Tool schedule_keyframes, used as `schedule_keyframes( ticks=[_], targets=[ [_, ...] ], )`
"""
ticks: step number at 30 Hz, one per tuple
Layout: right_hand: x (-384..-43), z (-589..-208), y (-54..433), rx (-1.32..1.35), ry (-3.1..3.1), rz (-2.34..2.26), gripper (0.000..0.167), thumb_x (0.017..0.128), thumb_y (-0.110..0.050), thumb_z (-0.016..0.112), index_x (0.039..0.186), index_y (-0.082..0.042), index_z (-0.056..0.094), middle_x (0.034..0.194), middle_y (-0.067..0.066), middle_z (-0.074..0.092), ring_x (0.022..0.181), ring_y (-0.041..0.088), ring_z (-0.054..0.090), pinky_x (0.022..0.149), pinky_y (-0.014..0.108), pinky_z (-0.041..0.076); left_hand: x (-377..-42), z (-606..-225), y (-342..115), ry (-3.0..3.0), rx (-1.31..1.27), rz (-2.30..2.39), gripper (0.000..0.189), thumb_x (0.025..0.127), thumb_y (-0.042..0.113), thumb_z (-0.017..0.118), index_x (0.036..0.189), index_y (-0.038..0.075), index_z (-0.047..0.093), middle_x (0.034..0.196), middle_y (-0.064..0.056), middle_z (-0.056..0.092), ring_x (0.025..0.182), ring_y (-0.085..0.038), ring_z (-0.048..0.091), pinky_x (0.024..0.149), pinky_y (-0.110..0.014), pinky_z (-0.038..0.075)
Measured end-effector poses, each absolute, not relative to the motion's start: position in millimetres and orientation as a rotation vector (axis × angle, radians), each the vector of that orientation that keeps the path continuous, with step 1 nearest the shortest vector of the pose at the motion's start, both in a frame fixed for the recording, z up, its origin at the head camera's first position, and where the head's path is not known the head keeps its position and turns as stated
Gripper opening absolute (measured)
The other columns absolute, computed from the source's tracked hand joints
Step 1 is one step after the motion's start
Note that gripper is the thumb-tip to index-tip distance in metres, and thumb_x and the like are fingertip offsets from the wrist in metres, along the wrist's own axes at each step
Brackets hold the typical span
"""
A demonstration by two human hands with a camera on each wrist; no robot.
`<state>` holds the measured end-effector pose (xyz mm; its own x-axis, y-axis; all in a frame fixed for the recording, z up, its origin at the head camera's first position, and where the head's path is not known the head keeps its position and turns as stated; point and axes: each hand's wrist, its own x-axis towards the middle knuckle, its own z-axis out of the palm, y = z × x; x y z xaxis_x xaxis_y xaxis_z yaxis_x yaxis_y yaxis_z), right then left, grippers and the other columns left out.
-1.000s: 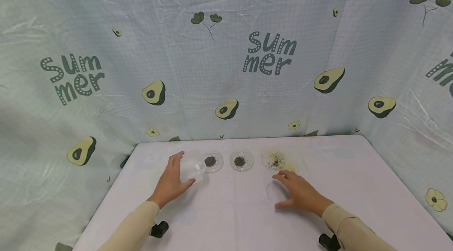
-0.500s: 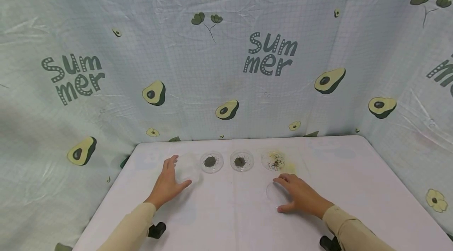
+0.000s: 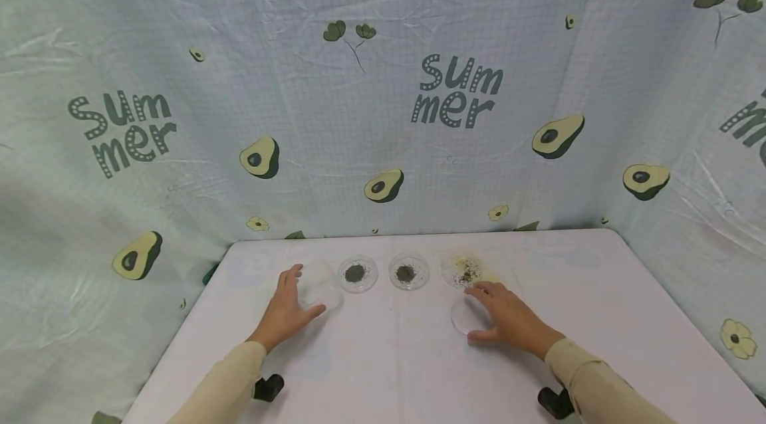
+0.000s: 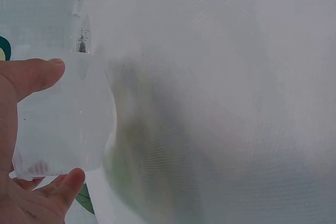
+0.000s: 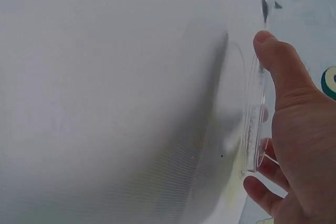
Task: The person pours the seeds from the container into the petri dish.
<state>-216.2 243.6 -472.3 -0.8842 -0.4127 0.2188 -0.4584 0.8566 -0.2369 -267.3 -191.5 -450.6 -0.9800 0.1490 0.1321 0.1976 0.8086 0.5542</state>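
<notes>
My left hand [image 3: 284, 318] grips a clear plastic cup [image 4: 63, 119] between thumb and fingers, just left of the nearest dish in the head view. The cup is hard to make out there, so its contents cannot be told. My right hand [image 3: 509, 318] holds a clear, shallow petri dish [image 5: 254, 114] by its edges, in front of the rightmost dish. Along the back stand three petri dishes: a left one [image 3: 358, 274] and a middle one [image 3: 409, 272], each with a dark grainy heap, and a right one [image 3: 461, 272] with scattered dark bits and yellowish stuff.
A white cloth covers the table [image 3: 395, 357]. A yellow stain [image 3: 491, 280] shows beside the right dish. Behind rises a curtain [image 3: 335, 118] printed with avocados and lettering. A black wrist device [image 3: 269, 387] hangs under the left sleeve, and another [image 3: 555, 403] under the right.
My left hand has drawn the cup left, away from the left dish, over whose edge it had reached. The right hand has shifted slightly toward the back with its petri dish.
</notes>
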Motion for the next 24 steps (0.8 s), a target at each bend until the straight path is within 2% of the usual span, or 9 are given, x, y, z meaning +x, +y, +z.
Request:
schedule_keyframes(
  ticks=[10, 17, 20, 24],
  targets=[
    [-228, -466, 244, 0.610, -2.800, 0.412, 0.080, 0.071, -0.048, 0.081, 0.133, -0.006, 0.055, 0.130, 0.017, 0.056, 0.121, 0.036, 0.054, 0.097, 0.053, 0.048, -273, -452, -191, -2.956, -0.238, -0.893, 0.094, 0.080, 0.030, 0.078, 0.149, 0.002, 0.019, 0.144, -0.022, 0.029, 0.131, -0.041, 0.042, 0.107, -0.056, 0.038],
    [-232, -462, 242, 0.537, -2.859, 0.475, 0.078, 0.073, -0.048, 0.080, 0.134, -0.007, 0.054, 0.133, 0.018, 0.054, 0.123, 0.037, 0.052, 0.099, 0.055, 0.046, -274, -449, -190, -2.995, -0.243, -0.861, 0.103, 0.079, 0.036, 0.079, 0.151, 0.000, 0.015, 0.152, -0.023, 0.018, 0.139, -0.043, 0.031, 0.112, -0.058, 0.032],
    [-235, -462, 242, 0.530, -2.854, 0.469, 0.077, 0.073, -0.047, 0.080, 0.134, -0.006, 0.054, 0.131, 0.018, 0.055, 0.122, 0.038, 0.052, 0.099, 0.055, 0.046, -273, -446, -188, -2.975, -0.276, -0.797, 0.103, 0.079, 0.044, 0.077, 0.151, 0.002, 0.018, 0.154, -0.022, 0.019, 0.139, -0.043, 0.031, 0.111, -0.061, 0.031],
    [-239, -462, 242, 0.525, -2.840, 0.451, 0.076, 0.074, -0.046, 0.080, 0.132, -0.005, 0.055, 0.130, 0.018, 0.056, 0.121, 0.038, 0.053, 0.099, 0.054, 0.046, -272, -442, -185, -2.897, -0.363, -0.691, 0.089, 0.084, 0.047, 0.070, 0.149, 0.002, 0.029, 0.153, -0.020, 0.028, 0.138, -0.041, 0.035, 0.108, -0.064, 0.031]
  ],
)
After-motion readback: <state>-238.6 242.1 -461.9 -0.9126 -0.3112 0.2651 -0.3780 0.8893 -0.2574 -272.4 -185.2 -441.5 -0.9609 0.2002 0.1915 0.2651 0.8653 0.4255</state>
